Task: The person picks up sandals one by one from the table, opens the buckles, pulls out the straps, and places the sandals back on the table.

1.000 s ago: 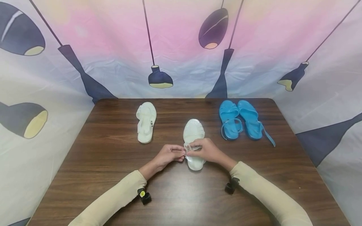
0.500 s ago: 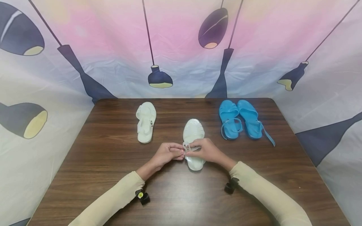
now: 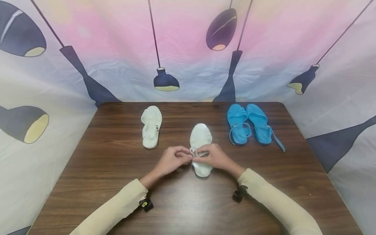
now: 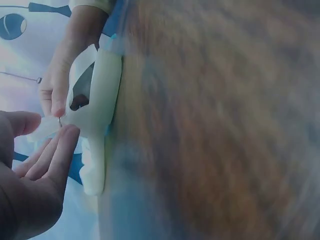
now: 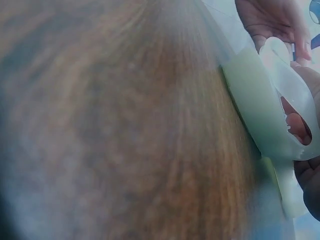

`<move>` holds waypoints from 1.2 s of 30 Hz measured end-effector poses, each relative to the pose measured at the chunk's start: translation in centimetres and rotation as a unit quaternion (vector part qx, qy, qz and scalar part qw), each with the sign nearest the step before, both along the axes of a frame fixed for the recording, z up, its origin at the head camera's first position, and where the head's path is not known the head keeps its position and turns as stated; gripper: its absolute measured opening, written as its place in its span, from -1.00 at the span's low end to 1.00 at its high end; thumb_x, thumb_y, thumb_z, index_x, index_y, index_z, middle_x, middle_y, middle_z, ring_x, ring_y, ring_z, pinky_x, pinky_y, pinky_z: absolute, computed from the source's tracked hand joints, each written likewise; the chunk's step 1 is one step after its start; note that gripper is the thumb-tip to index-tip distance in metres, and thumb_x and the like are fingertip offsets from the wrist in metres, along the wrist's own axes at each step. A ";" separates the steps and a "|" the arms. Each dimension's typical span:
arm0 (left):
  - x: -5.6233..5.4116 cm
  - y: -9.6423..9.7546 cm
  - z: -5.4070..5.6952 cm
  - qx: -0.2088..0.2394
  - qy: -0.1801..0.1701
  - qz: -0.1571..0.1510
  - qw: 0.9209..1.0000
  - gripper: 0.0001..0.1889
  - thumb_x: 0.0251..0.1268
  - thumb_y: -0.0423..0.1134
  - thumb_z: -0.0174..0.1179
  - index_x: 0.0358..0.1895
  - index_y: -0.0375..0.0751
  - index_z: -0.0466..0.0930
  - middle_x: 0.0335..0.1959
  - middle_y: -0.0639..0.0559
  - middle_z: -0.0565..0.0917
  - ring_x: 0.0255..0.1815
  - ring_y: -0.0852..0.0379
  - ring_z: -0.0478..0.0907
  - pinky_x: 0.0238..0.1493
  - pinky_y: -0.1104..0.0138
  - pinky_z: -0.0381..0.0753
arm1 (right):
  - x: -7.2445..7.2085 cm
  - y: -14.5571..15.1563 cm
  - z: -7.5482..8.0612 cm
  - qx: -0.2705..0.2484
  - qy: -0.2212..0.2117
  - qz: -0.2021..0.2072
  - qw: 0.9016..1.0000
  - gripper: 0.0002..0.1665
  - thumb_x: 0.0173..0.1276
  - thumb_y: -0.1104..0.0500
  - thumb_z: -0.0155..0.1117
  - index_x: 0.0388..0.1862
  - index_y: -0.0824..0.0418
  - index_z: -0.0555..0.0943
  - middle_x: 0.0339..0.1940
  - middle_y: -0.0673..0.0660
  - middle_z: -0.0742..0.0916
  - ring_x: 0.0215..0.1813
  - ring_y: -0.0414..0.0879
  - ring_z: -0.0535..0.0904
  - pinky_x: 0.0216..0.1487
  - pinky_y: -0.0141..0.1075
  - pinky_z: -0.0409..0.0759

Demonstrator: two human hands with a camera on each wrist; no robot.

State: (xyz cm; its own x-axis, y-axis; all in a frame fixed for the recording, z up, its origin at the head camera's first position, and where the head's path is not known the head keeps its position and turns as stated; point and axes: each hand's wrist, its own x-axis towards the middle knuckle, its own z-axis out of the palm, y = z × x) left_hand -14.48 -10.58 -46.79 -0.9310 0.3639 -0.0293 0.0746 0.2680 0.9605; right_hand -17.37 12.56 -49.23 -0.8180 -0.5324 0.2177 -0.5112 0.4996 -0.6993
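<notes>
A white jelly sandal [image 3: 201, 133] lies on the table in the middle of the head view, toe pointing away. My right hand [image 3: 216, 157] reaches over its heel part and pinches the ankle strap [image 3: 193, 150] near the buckle. In the left wrist view, a small metal buckle pin [image 4: 60, 121] shows below the right thumb. At the sandal's left side is my left hand [image 3: 174, 160], its thumb and fingers spread apart. Its fingertips [image 4: 71, 131] are close to the buckle; whether they touch it I cannot tell. The right fingertips are partly hidden.
Another white sandal [image 3: 150, 140] with a small buckle lies at the back left of the brown wooden table [image 3: 117, 195]. Two blue sandals [image 3: 241, 139] stand side by side at the back right, one strap hanging loose. A lamp-patterned cloth [image 3: 188, 39] rises behind the table.
My left thumb and fingers have parted from their pinch, and the left wrist has shifted slightly left and down. The right hand and sandal hold nearly the same place.
</notes>
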 end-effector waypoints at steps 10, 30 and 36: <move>-0.7 0.3 0.1 -0.067 0.144 0.002 0.987 -0.81 0.27 -0.19 0.46 -0.15 -0.20 0.79 -0.36 0.08 0.79 -0.36 0.25 0.69 -0.26 0.38 0.72 | 0.1 0.1 0.1 -0.002 -0.002 0.002 1.000 -0.70 0.21 -0.05 0.59 -0.18 0.08 0.84 -0.22 -0.09 0.84 -0.16 -0.30 0.73 -0.09 -0.39 0.67; -1.3 1.6 0.2 -0.037 0.203 0.050 0.977 -0.90 0.24 -0.31 0.46 -0.21 -0.20 0.81 -0.37 0.10 0.76 -0.33 0.26 0.66 -0.24 0.40 0.69 | -0.3 0.0 -0.3 -0.011 0.009 0.001 1.000 -0.77 0.17 -0.04 0.62 -0.32 0.05 0.81 -0.33 -0.15 0.81 -0.29 -0.36 0.65 -0.22 -0.41 0.65; -1.9 2.0 2.1 -0.051 0.235 0.005 0.971 -0.92 0.27 -0.28 0.42 -0.23 -0.20 0.81 -0.39 0.10 0.74 -0.36 0.26 0.65 -0.25 0.39 0.70 | -0.2 0.1 -0.5 -0.031 0.004 -0.009 0.999 -0.74 0.16 -0.03 0.62 -0.26 0.07 0.82 -0.31 -0.12 0.83 -0.28 -0.34 0.68 -0.23 -0.39 0.67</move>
